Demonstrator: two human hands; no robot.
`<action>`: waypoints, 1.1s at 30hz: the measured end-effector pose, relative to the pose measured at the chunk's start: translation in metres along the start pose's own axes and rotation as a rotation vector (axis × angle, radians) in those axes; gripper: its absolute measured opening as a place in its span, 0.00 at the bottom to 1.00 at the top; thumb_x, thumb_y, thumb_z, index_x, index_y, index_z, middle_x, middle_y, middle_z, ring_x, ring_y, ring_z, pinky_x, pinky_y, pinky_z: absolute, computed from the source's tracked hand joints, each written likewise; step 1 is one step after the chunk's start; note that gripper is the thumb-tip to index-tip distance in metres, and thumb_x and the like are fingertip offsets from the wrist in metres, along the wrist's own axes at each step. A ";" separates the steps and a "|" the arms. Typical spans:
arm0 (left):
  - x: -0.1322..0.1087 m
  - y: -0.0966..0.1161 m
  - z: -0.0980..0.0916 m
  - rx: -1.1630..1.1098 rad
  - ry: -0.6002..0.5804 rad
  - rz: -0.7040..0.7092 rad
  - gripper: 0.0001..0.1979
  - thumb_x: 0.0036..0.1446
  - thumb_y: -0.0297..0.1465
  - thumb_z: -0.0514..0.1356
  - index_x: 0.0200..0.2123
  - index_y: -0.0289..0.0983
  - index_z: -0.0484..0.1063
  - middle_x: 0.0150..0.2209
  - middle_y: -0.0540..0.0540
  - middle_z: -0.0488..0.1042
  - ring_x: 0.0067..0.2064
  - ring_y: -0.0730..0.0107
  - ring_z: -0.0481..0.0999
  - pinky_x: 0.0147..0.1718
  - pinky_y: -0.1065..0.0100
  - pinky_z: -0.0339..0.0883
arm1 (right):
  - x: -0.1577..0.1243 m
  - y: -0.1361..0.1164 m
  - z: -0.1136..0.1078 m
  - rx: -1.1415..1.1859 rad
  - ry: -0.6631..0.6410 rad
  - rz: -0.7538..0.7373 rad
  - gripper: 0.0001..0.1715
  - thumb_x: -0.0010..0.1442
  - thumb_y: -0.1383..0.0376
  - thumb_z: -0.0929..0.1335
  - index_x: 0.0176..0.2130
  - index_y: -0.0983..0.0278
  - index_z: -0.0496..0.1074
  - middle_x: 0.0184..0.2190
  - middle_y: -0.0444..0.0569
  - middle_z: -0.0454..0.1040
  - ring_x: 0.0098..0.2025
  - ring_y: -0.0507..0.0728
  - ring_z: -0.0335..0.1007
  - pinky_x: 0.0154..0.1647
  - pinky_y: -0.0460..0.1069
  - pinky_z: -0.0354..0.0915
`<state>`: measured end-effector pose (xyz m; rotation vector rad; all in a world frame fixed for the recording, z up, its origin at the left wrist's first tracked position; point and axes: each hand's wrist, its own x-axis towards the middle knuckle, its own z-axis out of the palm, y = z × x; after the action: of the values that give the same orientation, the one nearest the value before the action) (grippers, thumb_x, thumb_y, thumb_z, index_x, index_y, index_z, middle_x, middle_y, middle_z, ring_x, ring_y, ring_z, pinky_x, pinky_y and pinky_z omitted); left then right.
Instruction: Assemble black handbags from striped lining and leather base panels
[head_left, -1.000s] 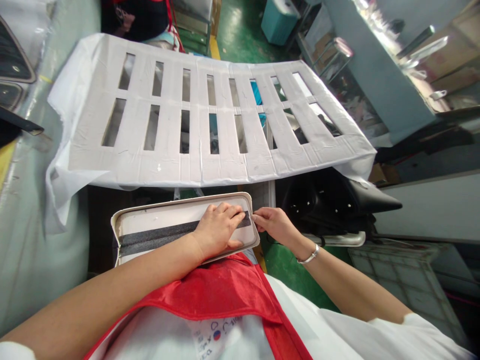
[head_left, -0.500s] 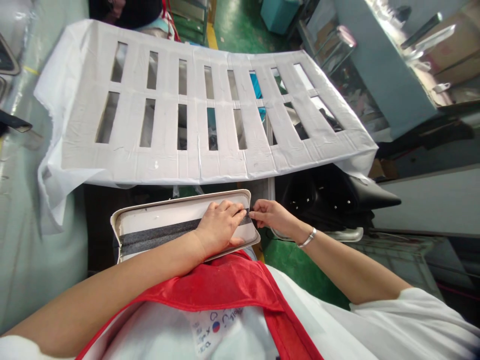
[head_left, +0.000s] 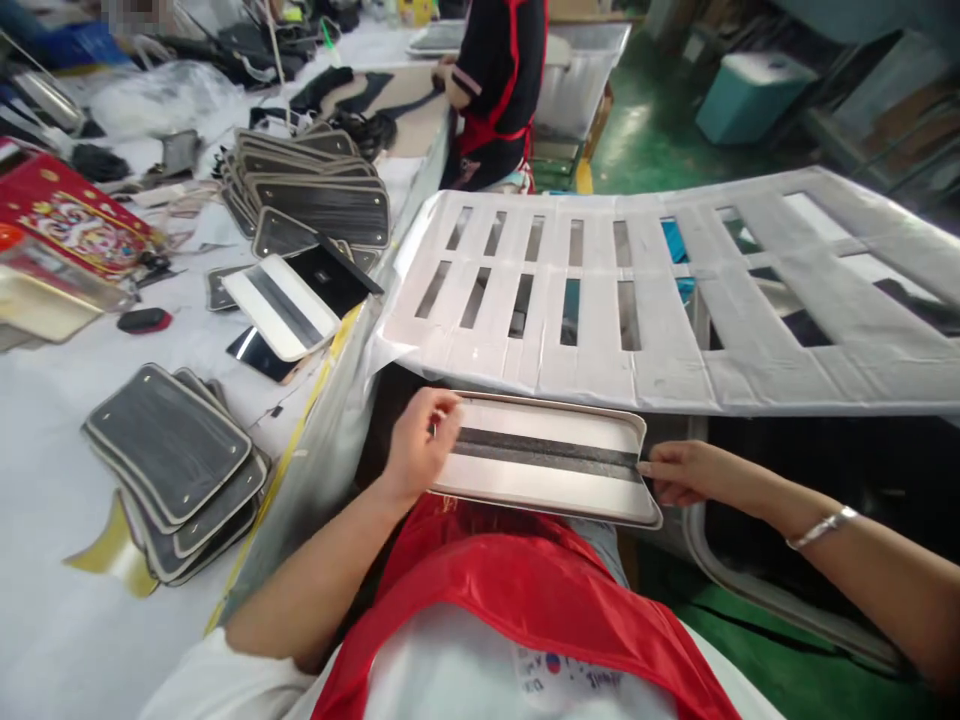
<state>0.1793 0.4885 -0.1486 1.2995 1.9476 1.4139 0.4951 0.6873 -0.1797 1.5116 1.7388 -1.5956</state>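
Observation:
A shallow white panel [head_left: 540,410] with rounded corners and a raised rim lies across my lap, over the red apron [head_left: 480,560]. Along its middle runs a dark grey fabric strip [head_left: 540,448]. My left hand [head_left: 424,440] is at the panel's left end, fingers curled together; whatever they pinch is hidden. At the opposite end, the thumb and fingers of my right hand [head_left: 681,472] are closed on the panel's edge where the strip ends.
Directly ahead is a white-covered slotted board [head_left: 510,360]. On the left table are stacked dark panels [head_left: 176,440], another pile of panels [head_left: 322,200], a white panel with a dark stripe [head_left: 285,305], a phone [head_left: 259,358] and a red box [head_left: 75,215]. A co-worker [head_left: 495,90] stands beyond.
My left hand has gone from the panel's right part to its left end, and its fingers have curled. My right hand stays at the right end. The view has swung left, showing the table.

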 end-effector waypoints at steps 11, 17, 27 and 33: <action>-0.004 -0.068 -0.029 -0.290 -0.348 -0.559 0.17 0.50 0.41 0.63 0.30 0.37 0.58 0.24 0.58 0.60 0.22 0.80 0.60 0.20 0.76 0.55 | -0.009 -0.007 0.000 0.063 -0.017 0.018 0.25 0.47 0.48 0.72 0.23 0.66 0.65 0.20 0.48 0.72 0.24 0.53 0.72 0.24 0.45 0.67; 0.007 -0.066 -0.038 0.028 -0.399 -0.419 0.16 0.52 0.44 0.58 0.32 0.38 0.60 0.26 0.55 0.62 0.27 0.74 0.65 0.25 0.70 0.64 | -0.009 0.011 0.018 0.110 0.155 -0.131 0.23 0.51 0.49 0.69 0.24 0.65 0.62 0.19 0.42 0.68 0.20 0.50 0.68 0.21 0.44 0.64; 0.065 -0.007 0.029 0.524 -0.492 0.340 0.25 0.51 0.33 0.59 0.54 0.34 0.64 0.53 0.40 0.70 0.54 0.58 0.69 0.56 0.57 0.60 | -0.005 -0.058 0.032 -0.666 0.758 -0.993 0.16 0.61 0.60 0.66 0.47 0.65 0.68 0.42 0.54 0.71 0.45 0.59 0.66 0.48 0.53 0.62; 0.087 -0.010 0.059 0.407 -0.710 0.252 0.11 0.51 0.31 0.59 0.40 0.38 0.74 0.37 0.49 0.79 0.38 0.68 0.77 0.41 0.70 0.70 | 0.028 -0.093 0.055 -0.890 0.617 -1.108 0.11 0.65 0.65 0.61 0.38 0.66 0.72 0.33 0.51 0.71 0.37 0.55 0.65 0.41 0.49 0.61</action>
<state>0.1775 0.5926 -0.1651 1.9474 1.6388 0.5057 0.3848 0.6706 -0.1720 0.5525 3.3158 -0.3121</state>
